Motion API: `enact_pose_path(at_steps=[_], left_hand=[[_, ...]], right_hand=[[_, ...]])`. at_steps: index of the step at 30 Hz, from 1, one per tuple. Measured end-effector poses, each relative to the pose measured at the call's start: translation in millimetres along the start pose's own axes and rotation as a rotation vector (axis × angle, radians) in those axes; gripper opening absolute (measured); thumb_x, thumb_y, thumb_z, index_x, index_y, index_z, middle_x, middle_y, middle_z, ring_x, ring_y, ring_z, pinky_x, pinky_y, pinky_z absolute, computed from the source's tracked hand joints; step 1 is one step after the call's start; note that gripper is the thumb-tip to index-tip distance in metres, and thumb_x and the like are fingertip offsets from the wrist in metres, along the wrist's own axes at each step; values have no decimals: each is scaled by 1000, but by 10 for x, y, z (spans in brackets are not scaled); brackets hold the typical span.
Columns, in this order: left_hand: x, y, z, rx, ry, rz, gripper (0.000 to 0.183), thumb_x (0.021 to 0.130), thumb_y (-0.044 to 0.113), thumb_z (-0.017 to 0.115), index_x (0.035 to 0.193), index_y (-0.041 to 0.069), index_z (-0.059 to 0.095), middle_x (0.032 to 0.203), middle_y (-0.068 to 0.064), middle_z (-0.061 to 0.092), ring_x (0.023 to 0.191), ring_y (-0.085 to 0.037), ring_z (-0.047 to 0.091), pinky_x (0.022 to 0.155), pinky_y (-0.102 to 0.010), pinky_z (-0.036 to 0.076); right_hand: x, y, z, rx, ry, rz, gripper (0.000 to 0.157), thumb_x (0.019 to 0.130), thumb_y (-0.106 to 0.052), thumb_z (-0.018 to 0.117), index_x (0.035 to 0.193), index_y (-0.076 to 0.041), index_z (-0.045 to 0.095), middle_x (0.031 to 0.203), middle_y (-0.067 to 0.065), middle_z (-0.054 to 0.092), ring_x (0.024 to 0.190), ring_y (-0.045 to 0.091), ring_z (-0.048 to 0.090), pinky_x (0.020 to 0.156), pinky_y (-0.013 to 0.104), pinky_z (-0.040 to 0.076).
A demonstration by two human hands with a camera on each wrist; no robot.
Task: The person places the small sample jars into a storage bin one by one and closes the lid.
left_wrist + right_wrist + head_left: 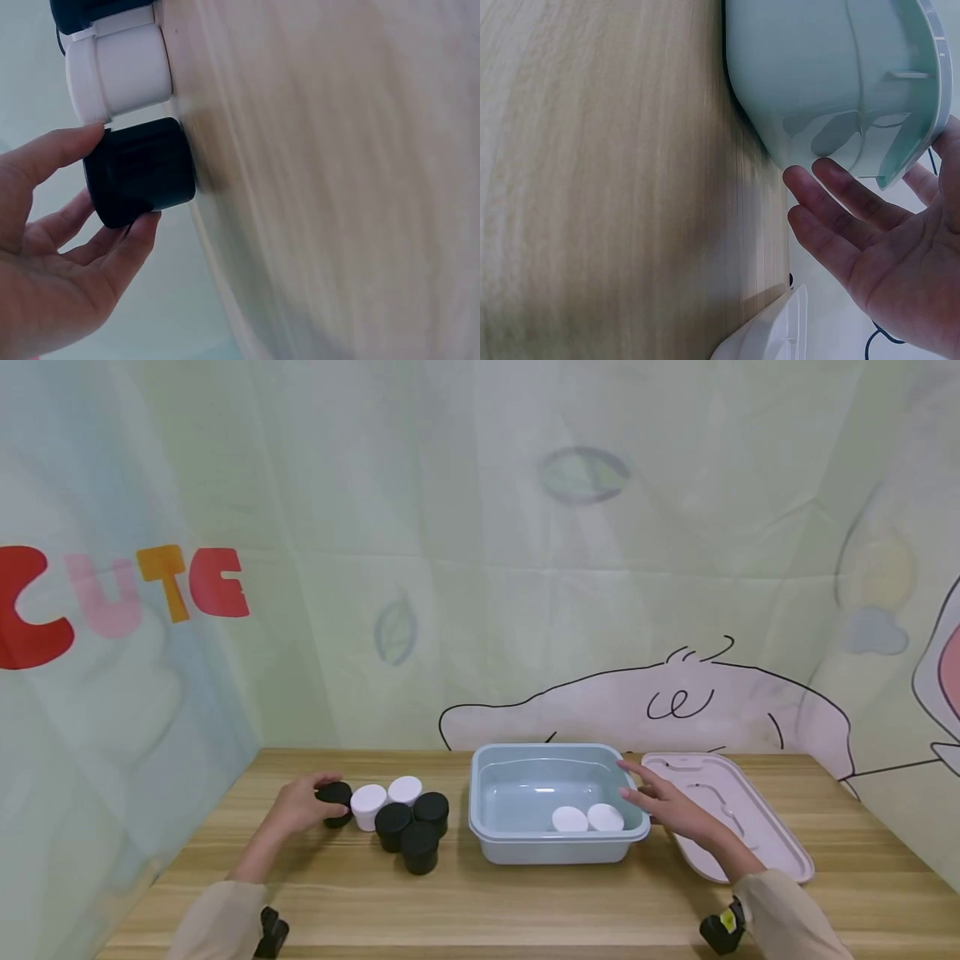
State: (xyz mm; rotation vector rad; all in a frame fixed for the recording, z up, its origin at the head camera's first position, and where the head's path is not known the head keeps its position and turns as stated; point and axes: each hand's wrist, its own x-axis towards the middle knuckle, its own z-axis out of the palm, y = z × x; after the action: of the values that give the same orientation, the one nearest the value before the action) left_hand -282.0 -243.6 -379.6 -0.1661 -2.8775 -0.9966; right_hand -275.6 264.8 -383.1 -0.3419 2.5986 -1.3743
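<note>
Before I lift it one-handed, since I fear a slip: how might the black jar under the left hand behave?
The black jar looks rigid, smooth plastic, so possibly slippery. The left hand spans it with thumb and fingers, so probably light. Short and flat-based, it should stand steady, though it could roll if tipped.

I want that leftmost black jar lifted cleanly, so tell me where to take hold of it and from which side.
Take the black jar by its round side wall, thumb on one side and fingers opposite, coming from its open left side. It stands upright, and a white jar sits close on its right, blocking that approach. The left hand already curls round it this way; that grip looks sound.
</note>
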Motion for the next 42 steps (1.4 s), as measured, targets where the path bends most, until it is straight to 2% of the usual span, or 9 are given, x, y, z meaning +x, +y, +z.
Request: enact_pose_path(at_steps=[10, 17, 23, 29, 33, 42], left_hand=[[-16, 23, -96, -3, 86, -17, 54, 75, 20, 70, 119, -7, 53, 115, -35, 51, 101, -46, 51, 79, -48, 44], [-7, 133, -154, -43, 146, -17, 56, 78, 24, 68, 123, -5, 51, 120, -31, 51, 106, -45, 48, 82, -50, 43], [0, 290, -181, -72, 177, -8, 56, 80, 26, 67, 125, -2, 50, 121, -28, 51, 106, -42, 49, 79, -47, 44], [23, 479, -163, -123, 199, 37, 56, 79, 26, 68, 125, -1, 51, 118, -24, 54, 104, -38, 51, 75, -43, 46], [49, 606, -116, -163, 190, 57, 55, 79, 26, 68, 125, 0, 51, 117, -23, 54, 104, -36, 52, 75, -42, 46], [145, 896, 53, -201, 186, 92, 52, 78, 26, 69, 123, 3, 54, 116, -19, 55, 105, -34, 52, 80, -45, 44]], right_hand=[[-2, 5, 5, -7, -1, -6, 61, 94, -35, 48, 144, -13, 22, 139, 34, 25, 122, 48, 34, 88, 51, 44], [3, 12, 0, -3, 2, -6, 61, 94, -35, 48, 145, -14, 22, 139, 34, 25, 122, 48, 35, 88, 51, 44], [3, 6, 8, -3, 1, 2, 61, 93, -35, 48, 144, -13, 22, 136, 34, 29, 120, 46, 39, 87, 50, 44], [0, -1, 2, -7, 2, 4, 61, 94, -35, 48, 144, -14, 22, 138, 34, 27, 121, 47, 37, 87, 50, 44], [5, 8, 0, -7, 2, 6, 61, 94, -35, 48, 145, -15, 22, 138, 34, 27, 121, 47, 37, 87, 50, 44], [16, 24, 6, -2, 3, 1, 62, 93, -36, 48, 145, -15, 21, 137, 34, 28, 121, 46, 38, 87, 50, 45]])
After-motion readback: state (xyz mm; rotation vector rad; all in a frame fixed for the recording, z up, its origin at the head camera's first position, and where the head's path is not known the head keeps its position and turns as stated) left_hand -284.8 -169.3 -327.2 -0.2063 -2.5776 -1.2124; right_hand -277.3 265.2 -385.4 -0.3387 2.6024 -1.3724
